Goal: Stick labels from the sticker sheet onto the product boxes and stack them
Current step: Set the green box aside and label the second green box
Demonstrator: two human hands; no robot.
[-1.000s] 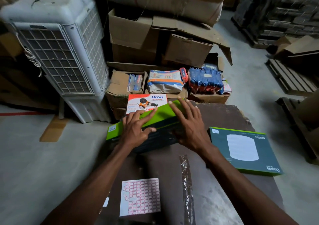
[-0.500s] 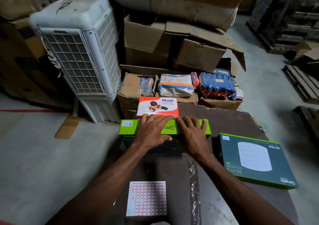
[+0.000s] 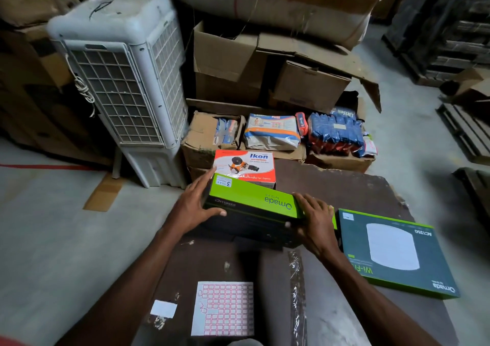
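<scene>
Stacked cartons and a white air cooler [image 3: 124, 80] are crowding the floor behind a dark bench [image 3: 344, 186]. At its far middle, the green Omada box [image 3: 252, 199] is being held tilted between both hands: the left hand [image 3: 193, 207] is wrapping its left end, thumb under the near edge, and the right hand [image 3: 315, 223] is clamping its right end. Stiff, smooth cardboard, it is probably handling light; the ends are giving the surest hold. A flat teal box [image 3: 392, 250] is lying along the right edge, the sticker sheet [image 3: 222, 308] at the near edge.
</scene>
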